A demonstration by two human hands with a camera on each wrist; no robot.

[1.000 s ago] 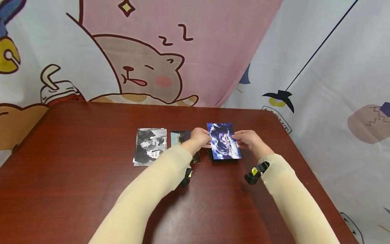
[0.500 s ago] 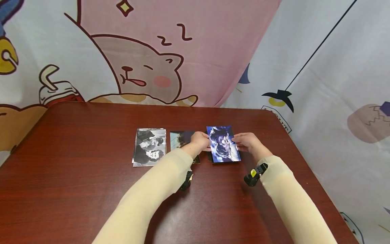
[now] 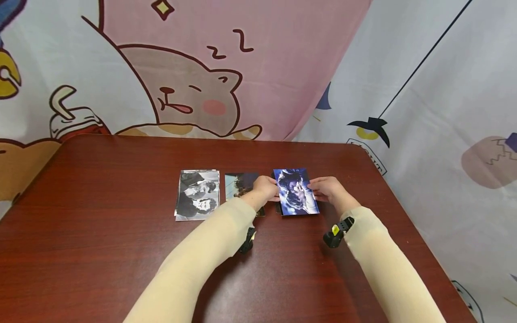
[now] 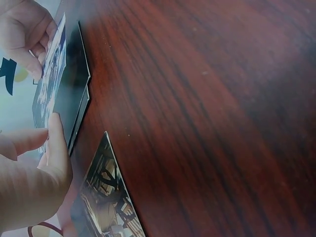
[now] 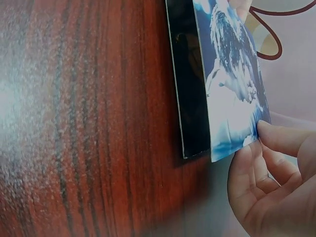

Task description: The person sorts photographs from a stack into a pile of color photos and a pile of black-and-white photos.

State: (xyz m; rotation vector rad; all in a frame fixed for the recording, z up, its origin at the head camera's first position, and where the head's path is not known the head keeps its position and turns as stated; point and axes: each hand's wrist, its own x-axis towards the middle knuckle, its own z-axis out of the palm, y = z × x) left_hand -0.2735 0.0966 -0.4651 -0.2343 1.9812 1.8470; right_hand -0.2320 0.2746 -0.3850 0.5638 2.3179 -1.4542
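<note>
A blue-and-white photo print is held by its two side edges. My left hand pinches the left edge between thumb and fingers. On the opposite edge, my right hand pinches with thumb on top and fingers beneath. In the right wrist view the print hovers just above dark photo prints that lie on the table. Left of it lies a photo with pale sky and dark shapes, partly covered by my left hand and sleeve. Beyond that is a small stack of black-and-white photos.
The reddish-brown wooden table has its far edge against a printed cloth with cartoon animals. On the right the table edge runs close to the same kind of cloth.
Both hands have lowered the blue print slightly toward the dark prints, and less of those shows below its near edge. The other photos stay where they were.
</note>
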